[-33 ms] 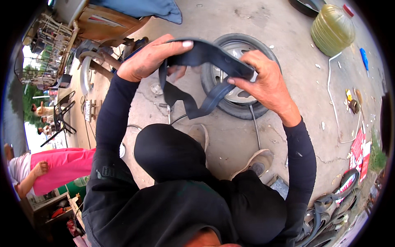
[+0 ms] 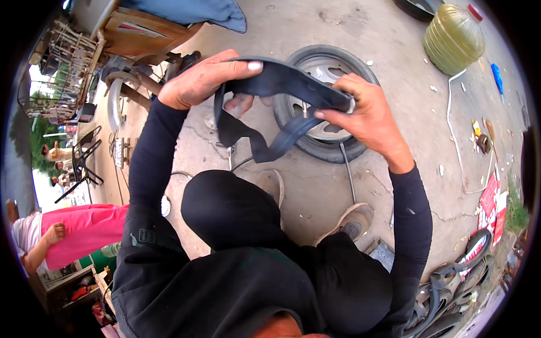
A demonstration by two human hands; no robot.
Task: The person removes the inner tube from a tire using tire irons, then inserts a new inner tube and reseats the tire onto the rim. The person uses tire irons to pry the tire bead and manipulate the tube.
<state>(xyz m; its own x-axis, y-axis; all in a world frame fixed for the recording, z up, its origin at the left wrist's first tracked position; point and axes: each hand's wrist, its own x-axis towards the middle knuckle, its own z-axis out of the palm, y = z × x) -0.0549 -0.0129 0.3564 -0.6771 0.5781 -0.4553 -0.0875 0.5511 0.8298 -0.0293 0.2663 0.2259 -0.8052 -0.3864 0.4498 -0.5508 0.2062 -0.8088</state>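
Soft black cloth is covering the knees (image 2: 228,208), and dark, close-fitting sleeves (image 2: 411,219) are hugging the forearms. The left hand (image 2: 208,79) is gripping one side of a black rubber band (image 2: 270,79), its thumb lying on the outer face and blurred fingers showing inside the loop; the right hand (image 2: 369,115) is pinching the opposite side between thumb and fingers. Held in the air between the hands, the broad, smooth band is arching on top and sagging in angular folds below. Beneath it, a wheel (image 2: 332,132) with a dull metal rim and dark tyre is lying on the cracked, gritty concrete floor (image 2: 315,191), a slim metal rod (image 2: 347,174) reaching from its edge toward a scuffed shoe (image 2: 358,217). Farther off, a ribbed, yellowish-green plastic jug (image 2: 453,39) is standing at upper right, while a person in bright pink (image 2: 84,225) is appearing at the left.
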